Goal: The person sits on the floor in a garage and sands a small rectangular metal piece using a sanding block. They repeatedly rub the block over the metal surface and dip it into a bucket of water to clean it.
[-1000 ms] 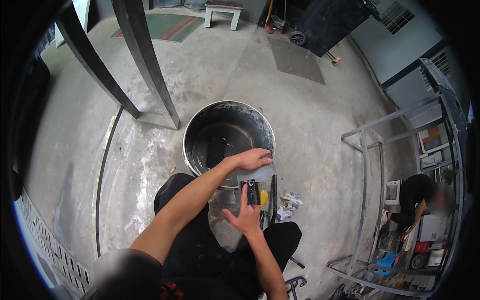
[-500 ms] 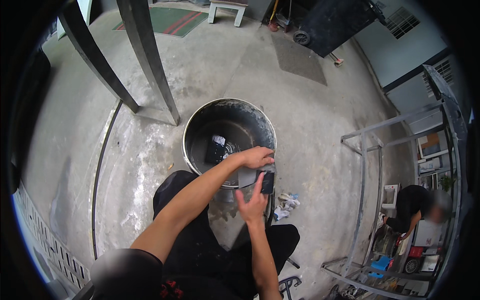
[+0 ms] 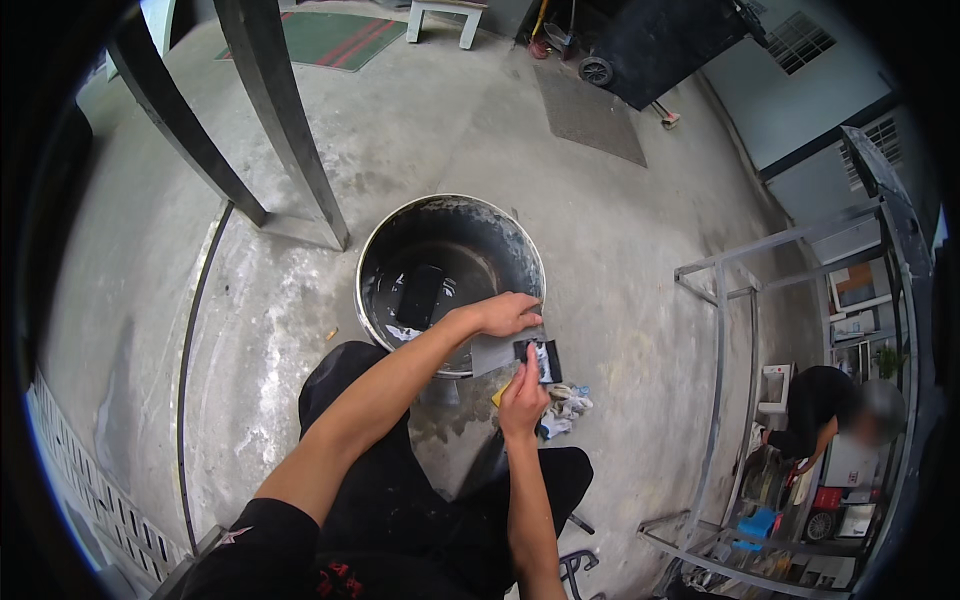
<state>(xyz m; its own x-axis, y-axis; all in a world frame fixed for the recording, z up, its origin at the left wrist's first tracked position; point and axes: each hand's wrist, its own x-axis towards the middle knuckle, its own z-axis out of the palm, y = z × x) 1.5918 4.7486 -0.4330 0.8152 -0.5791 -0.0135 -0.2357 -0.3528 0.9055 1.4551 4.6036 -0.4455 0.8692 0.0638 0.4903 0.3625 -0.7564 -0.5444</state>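
Note:
A large round black tub with a pale rim stands on the floor between my knees. Across its right side, my left hand curls its fingers on a grey flat sheet beside the rim. Closer to me, my right hand is closed on a small flat black tool with a wet shine, its index finger stretched along it. A yellow piece shows beside that hand; whether it belongs to the tool I cannot tell. Inside the tub shows a dark rectangular shape among wet reflections.
Crumpled white cloths lie on the floor right of my right hand. A metal frame stands at the right, with a person bent over behind it. Dark posts rise at the upper left; a wheeled black bin is far off.
My right hand has drawn slightly nearer to me, and its spread fingers have closed in. The black tool has turned, showing a wet shine. My left hand stays by the rim.

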